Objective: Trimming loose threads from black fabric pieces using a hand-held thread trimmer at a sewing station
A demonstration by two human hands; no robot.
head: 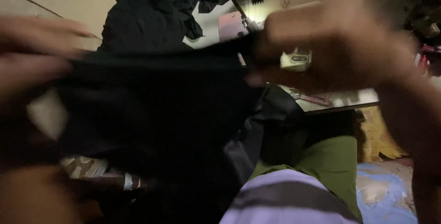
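A dark black cloth piece [151, 109] hangs stretched between my blurred left hand [32, 58] and right hand [330, 45], both grasping its edge.

Black cloth [151, 109]; olive-green trousers [330, 164]; lilac shirt [280, 196], dark stripe; blue floor patch [386, 192].

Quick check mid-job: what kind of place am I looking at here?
Probably a small tailoring or sewing workshop. Both hands, left hand and right hand, stretch black cloth over a worktable; more dark garments are heaped behind, and what looks like a sewing machine sits on the table, blurred.
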